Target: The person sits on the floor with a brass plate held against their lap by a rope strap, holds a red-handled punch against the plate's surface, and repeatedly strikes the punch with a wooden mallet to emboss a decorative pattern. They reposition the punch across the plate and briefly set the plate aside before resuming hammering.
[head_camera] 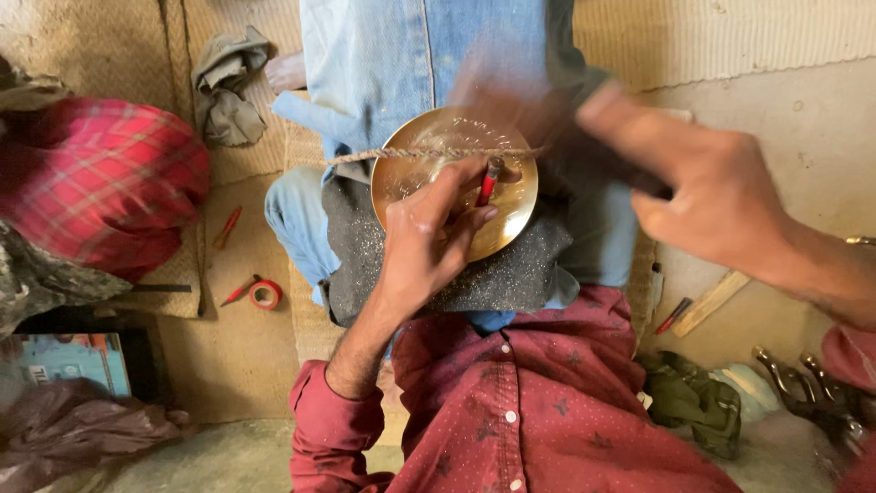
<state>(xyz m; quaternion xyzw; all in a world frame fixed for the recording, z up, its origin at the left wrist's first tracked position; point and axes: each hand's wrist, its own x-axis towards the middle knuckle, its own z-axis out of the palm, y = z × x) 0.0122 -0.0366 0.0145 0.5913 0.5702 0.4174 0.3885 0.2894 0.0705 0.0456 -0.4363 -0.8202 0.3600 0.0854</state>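
My left hand (429,233) pinches a red punch (490,181) upright on the brass plate (456,187), which rests on a gray pad (511,274) across my lap, while my right hand (712,192), blurred, has its fingers closed around a dark tool above.

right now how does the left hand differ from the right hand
The left hand is sharp and steady, pinching a small red-tipped tool against the brass plate; the right hand is raised beside the plate and blurred, gripping a dark handle. The left works on the plate's face, the right stays off it. Both are bare.
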